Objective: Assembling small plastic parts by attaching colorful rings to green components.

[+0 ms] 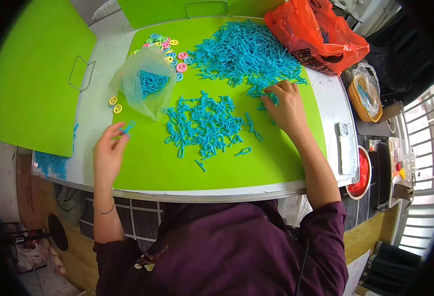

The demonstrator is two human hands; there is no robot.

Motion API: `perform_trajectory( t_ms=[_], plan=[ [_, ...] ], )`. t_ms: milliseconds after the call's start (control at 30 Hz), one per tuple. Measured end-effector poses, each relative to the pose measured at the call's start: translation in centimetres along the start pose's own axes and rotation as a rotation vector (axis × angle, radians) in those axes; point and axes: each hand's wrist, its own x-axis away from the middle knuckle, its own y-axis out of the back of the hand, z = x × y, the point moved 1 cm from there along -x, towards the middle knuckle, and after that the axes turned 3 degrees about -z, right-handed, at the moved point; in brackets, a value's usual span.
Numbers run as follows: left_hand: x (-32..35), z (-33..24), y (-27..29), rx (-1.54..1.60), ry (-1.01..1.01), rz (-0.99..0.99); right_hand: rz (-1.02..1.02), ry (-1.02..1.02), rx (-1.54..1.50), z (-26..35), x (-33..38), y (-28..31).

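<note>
Bright green board [226, 180], left fingers [112, 129] pinching a blue piece [128, 127], slender, plastic-looking

A barred window [426, 143] glows at right, and wood-toned flooring [76, 246] shows beneath a white table [328, 101].

I take this for a room in a home, though from my remote seat I can't tell which room. Beyond the right edge of the table [334, 106] I see a barred window [420, 148], a wicker basket [356, 99] and a basin [369, 173] with something red inside; a phone [345, 153] lies along that edge. Wood-look floor [81, 246] shows past the near left corner. The heap of blue plastic pieces [249, 52] at the far edge looks more like a workshop.
</note>
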Motion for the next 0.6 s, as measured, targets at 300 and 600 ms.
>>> perform_trajectory(
  t_ms=[300, 600],
  plan=[
    [1.4, 0.9, -1.3, -0.823, -0.325, -0.534, 0.078, -0.044, 0.004, 0.5, -0.2, -0.1],
    [1.1, -7.1, -13.2, -0.103, -0.504, 0.116, 0.070, -0.006, 0.014, 0.9, 0.4, -0.1]
  ],
)
